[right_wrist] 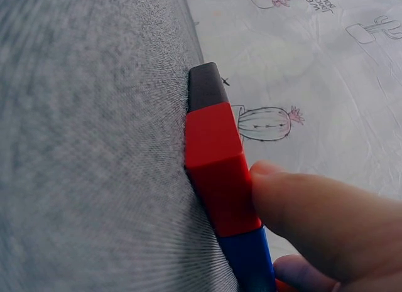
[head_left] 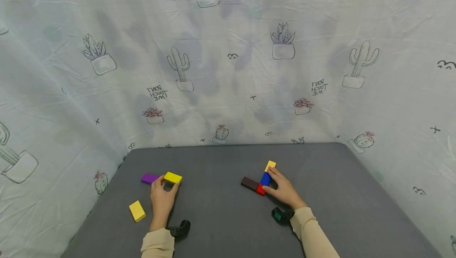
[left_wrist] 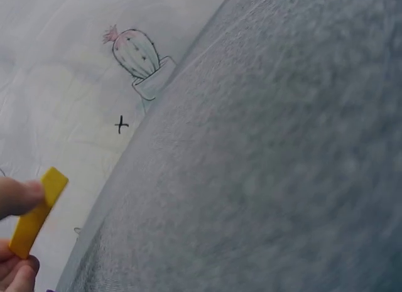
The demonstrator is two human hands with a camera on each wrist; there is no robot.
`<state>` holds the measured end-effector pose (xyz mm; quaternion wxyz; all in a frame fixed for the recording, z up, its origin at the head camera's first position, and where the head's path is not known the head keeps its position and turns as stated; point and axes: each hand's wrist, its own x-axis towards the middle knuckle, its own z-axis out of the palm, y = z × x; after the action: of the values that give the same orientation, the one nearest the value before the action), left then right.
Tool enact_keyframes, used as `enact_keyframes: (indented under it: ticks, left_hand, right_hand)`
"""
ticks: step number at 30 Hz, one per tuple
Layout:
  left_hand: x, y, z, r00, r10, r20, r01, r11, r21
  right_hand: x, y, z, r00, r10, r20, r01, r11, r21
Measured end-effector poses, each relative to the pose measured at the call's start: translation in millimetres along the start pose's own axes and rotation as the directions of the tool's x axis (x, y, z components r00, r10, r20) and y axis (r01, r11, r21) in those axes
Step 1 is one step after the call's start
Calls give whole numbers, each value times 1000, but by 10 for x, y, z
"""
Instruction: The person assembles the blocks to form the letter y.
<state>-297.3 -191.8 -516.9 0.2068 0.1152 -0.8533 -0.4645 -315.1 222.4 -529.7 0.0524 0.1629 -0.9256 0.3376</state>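
Observation:
My left hand [head_left: 163, 200] pinches a bright yellow block [head_left: 173, 177] between thumb and fingers. In the left wrist view the same yellow block [left_wrist: 39, 213] shows edge-on. Just behind those fingers lies a purple block [head_left: 149, 178]. My right hand [head_left: 283, 190] reaches across a joined row, its thumb at the red block [right_wrist: 217, 169] and its fingertips on a lighter yellow block [head_left: 270, 165] at the far end. Between these two sits a blue block [head_left: 265, 179], partly covered by the hand. A dark brown block [head_left: 249, 183] extends leftward from the red one, making a corner.
Another yellow block [head_left: 137, 211] lies left of my left forearm. All the blocks are on a dark grey table [head_left: 213, 210]. A pale cloth [head_left: 228, 92] printed with cacti hangs behind and along the sides. Each wrist wears a black device [head_left: 179, 229].

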Motion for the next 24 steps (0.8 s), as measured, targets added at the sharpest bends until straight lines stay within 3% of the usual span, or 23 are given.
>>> enact_keyframes:
  ticks: [8, 13, 24]
  left_hand:
    - [-27, 135, 77, 999, 41, -4, -41, 998, -57]
    - [-57, 201, 190, 999, 43, -6, -43, 996, -81]
    - [-167, 409, 488, 997, 50, 56, -44, 994, -102]
  right_hand:
    - [1, -1, -7, 1000, -5, -7, 5, 1000, 9]
    - [7, 0, -5, 1000, 1, -1, -1, 1000, 10]
    - [-6, 8, 19, 1000, -17, -9, 17, 1000, -1]
